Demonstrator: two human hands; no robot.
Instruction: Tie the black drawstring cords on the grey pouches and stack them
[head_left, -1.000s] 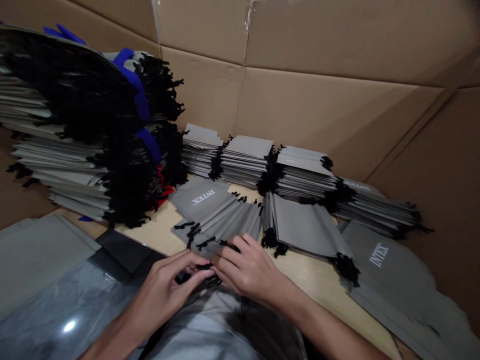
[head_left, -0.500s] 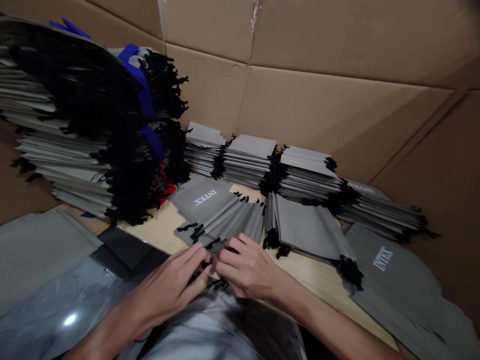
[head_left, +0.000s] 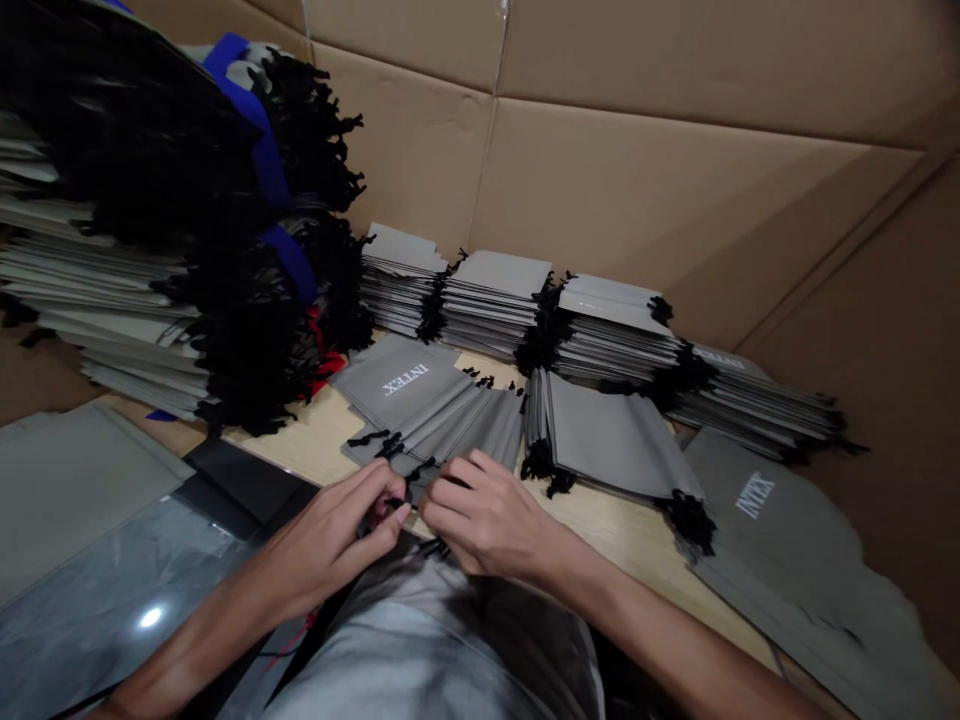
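My left hand (head_left: 334,535) and my right hand (head_left: 487,520) meet low in the middle of the view, fingers pinched on the black drawstring cords (head_left: 409,490) of a grey drawstring pouch. That pouch lies at the near end of a fanned row of grey pouches (head_left: 450,425), the top one printed INTEX in white. The pouch body is mostly hidden under my fingers. To the right of my right hand lies a flatter grey pouch group (head_left: 607,440) with black cord bunches.
Neat stacks of grey pouches (head_left: 495,310) line the back of the light wooden table (head_left: 300,445), against cardboard walls (head_left: 675,180). A tall pile with black cords and blue strips (head_left: 150,230) stands left. Large grey sheets (head_left: 772,540) lie right; glossy plastic (head_left: 127,620) lies lower left.
My fingers have shifted slightly on the cords, with both hands still together. The whole scene sits a little higher in the view than before.
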